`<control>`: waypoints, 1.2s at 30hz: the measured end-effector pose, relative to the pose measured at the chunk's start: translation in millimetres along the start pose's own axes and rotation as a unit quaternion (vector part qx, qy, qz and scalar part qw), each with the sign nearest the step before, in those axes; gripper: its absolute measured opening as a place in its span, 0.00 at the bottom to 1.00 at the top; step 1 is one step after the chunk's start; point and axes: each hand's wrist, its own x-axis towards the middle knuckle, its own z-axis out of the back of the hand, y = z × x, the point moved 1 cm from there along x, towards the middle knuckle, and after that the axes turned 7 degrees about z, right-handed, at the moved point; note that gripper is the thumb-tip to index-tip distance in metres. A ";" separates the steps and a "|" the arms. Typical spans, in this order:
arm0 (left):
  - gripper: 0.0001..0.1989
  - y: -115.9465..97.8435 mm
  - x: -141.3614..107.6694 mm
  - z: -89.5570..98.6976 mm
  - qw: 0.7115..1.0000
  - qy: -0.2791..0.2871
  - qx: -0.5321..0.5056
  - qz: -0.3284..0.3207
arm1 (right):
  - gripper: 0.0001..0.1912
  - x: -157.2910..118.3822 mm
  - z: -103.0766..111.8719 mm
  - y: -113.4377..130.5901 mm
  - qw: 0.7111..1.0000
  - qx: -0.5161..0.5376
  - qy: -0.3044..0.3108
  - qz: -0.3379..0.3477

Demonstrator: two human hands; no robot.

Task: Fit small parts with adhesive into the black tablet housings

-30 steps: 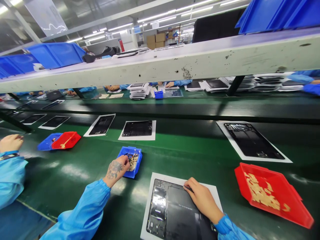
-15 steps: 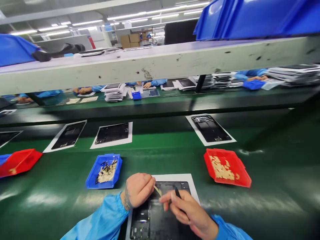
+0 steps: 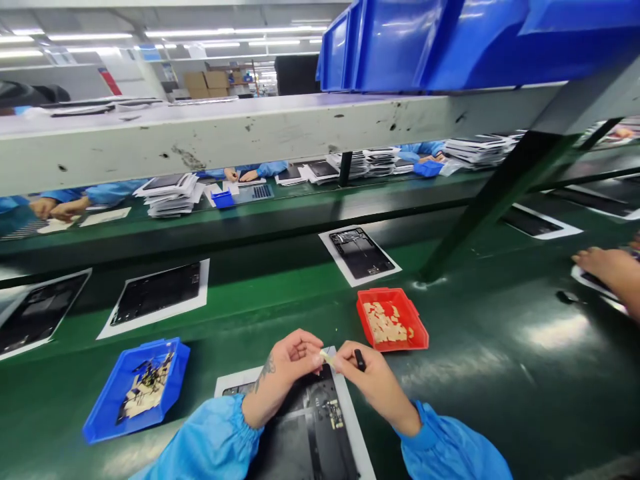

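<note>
My left hand (image 3: 289, 367) pinches one end of a small pale-yellow strip (image 3: 327, 357) between thumb and fingertips. The fingertips of my right hand (image 3: 377, 383) close on the strip's other end. A black pen-shaped tool (image 3: 359, 360) is also tucked in my right hand, with only one end showing. Both hands are over the top part of a black tablet housing (image 3: 295, 440), which lies on a white sheet (image 3: 357, 443). My left forearm hides part of the housing. Small circuit parts show near its right side.
A red tray (image 3: 420, 333) of pale pieces stands beyond my right hand. To the left, a blue tray (image 3: 97, 410) holds pale and black scraps. More housings on sheets (image 3: 360, 252) lie farther back. Another person's hand (image 3: 613, 270) is at right. A shelf (image 3: 210, 143) crosses above.
The view has swung to the right. My hands have come together at the strip. My right index finger, stretched toward the strip before, is now bent with the thumb against it.
</note>
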 end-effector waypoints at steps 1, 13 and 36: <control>0.12 0.0 5.3 -4.2 1.000 0.002 -0.004 0.009 | 0.15 1.1 5.7 -1.6 1.000 -0.020 0.000 0.009; 0.08 4.8 67.9 -59.3 0.986 0.073 -0.115 0.101 | 0.10 11.1 73.6 -20.3 0.987 -0.111 -0.058 0.098; 0.10 17.8 118.8 -79.0 0.999 0.005 0.036 0.008 | 0.10 8.7 111.8 -47.5 0.952 -0.142 -0.262 0.066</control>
